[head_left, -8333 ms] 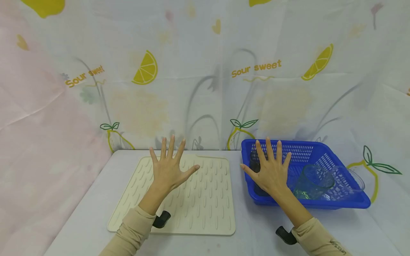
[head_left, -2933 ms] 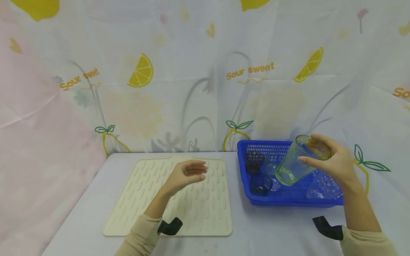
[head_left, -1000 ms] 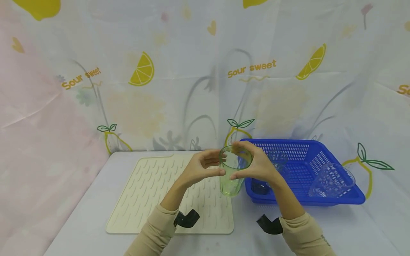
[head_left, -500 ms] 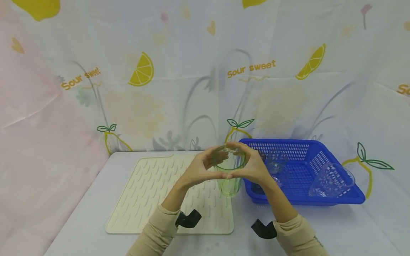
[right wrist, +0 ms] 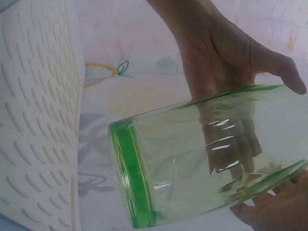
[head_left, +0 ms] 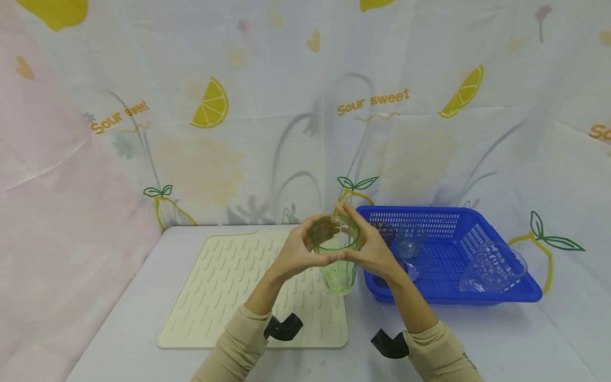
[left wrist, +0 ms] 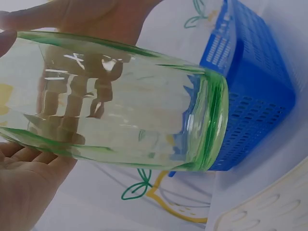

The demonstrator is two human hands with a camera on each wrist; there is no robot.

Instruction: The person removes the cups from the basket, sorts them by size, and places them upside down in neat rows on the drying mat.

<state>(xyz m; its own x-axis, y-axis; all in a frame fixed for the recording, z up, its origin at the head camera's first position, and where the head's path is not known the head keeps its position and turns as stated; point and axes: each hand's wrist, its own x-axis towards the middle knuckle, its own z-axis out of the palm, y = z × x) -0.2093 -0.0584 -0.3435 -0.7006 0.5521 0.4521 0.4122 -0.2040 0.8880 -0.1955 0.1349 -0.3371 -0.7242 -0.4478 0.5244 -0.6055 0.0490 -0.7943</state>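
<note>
A tall, pale-green clear drinking glass (head_left: 340, 280) is held upright, mouth up, in front of the cream ridged mat's (head_left: 267, 313) right edge. My left hand (head_left: 297, 250) grips its upper part from the left; the curled fingers show through the glass (right wrist: 168, 163) in the right wrist view. On the other side, my right hand (head_left: 374, 253) lies against the glass with its fingers fairly straight and pointing up. Its thumb meets the left thumb at the near side. In the left wrist view, the right hand (left wrist: 103, 19) extends along the glass (left wrist: 144, 115).
Right of the mat stands a blue perforated basket (head_left: 458, 296). Inside it, a clear patterned glass bowl (head_left: 491, 268) leans at the right, while dark glassware (head_left: 383, 232) and clear glassware (head_left: 411, 241) sit at the left. A printed cloth (head_left: 277, 95) hangs behind the white table (head_left: 305, 366).
The right hand took the green glass from the basket and brought it left between both hands. Since half a second ago, the right fingers have straightened and the glass has shifted slightly left.
</note>
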